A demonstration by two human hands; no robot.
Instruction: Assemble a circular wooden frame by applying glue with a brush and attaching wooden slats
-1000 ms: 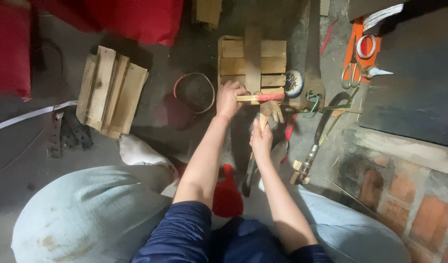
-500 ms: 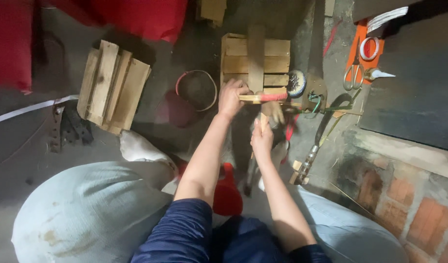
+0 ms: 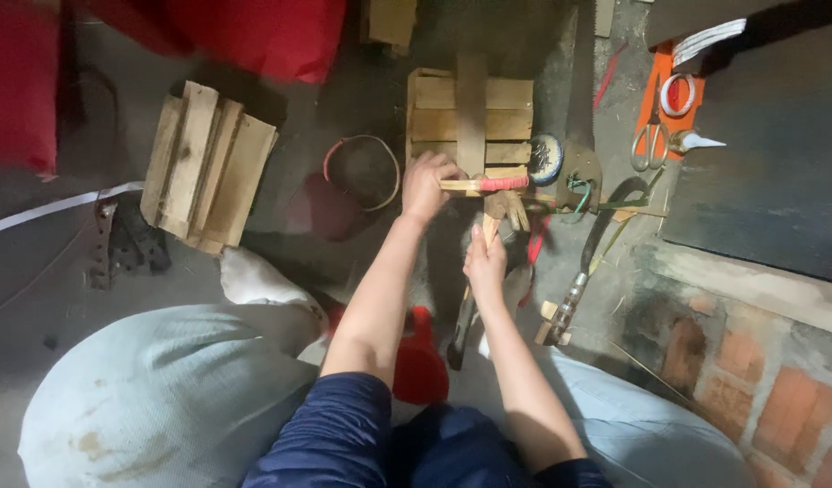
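we gripped the bamboo strip (image 3: 474, 184) in our left hand (image 3: 427, 183), its length running crosswise rightward; our right hand (image 3: 484, 262) clasped an upright stick (image 3: 490, 226), perhaps touching beneath.

A thin wooden stick (image 3: 474, 184) (red tape wrapping its right end) is lying level across the slatted crate (image 3: 434, 117)'s near edge.

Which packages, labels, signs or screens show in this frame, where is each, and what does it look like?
No screens, signs or readable labels show.
Round tin: right of the wooden crate, blue rim, small dark bits inside.
Tape roll: on the orange sheet at upper right, white ring with red edge, above the scissors.
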